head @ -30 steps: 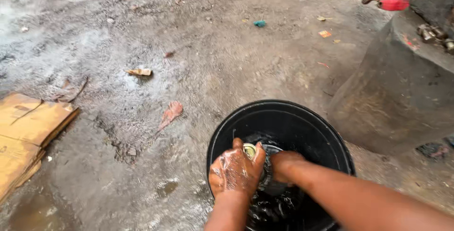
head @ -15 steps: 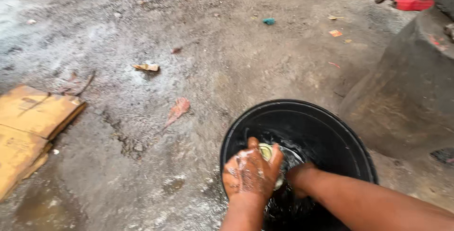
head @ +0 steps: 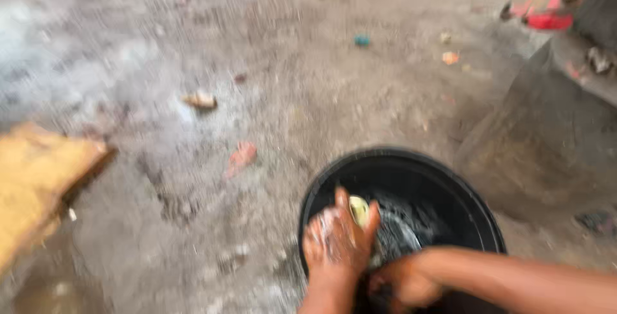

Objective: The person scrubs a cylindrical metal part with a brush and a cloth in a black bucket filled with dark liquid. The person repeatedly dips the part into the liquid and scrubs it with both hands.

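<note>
A round black basin sits on the ground at the lower middle, with dark wet contents inside. My left hand, covered in soap suds, is closed around a small yellowish-green piece, maybe soap or a sponge, over the basin's left side. My right hand reaches in from the right and grips dark wet material low in the basin; what it is stays unclear. The frame is motion-blurred.
Bare dirt ground with scattered leaves and litter. Flattened cardboard lies at the left. A grey concrete block rises at the right, with a red object behind it.
The view has shifted, so the basin now sits further right and lower. Both hands have stayed in the basin, the right one a little lower.
</note>
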